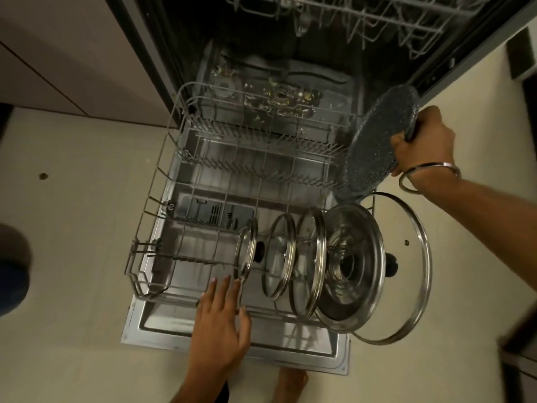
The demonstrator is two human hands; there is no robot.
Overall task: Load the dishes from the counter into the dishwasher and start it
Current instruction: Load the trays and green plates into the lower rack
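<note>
The dishwasher's lower rack [162, 181] is pulled out over the open door [290, 356]. Several glass lids with steel rims stand on edge at its front right; the smallest lid [246, 251] is leftmost, a steel lid [353, 263] sits further right, and a large glass lid [406, 269] leans outside the rack's right wall. My right hand [421, 144] grips a speckled grey flat pan [374, 144], held tilted above the rack's right side. My left hand [222, 321] is open at the rack's front rail, fingertips by the smallest lid.
The upper rack [363, 16] is slid out above at the top of view. Cream floor lies on both sides. A cabinet front [72, 53] stands at upper left. My bare foot [290, 385] is just below the door's front edge.
</note>
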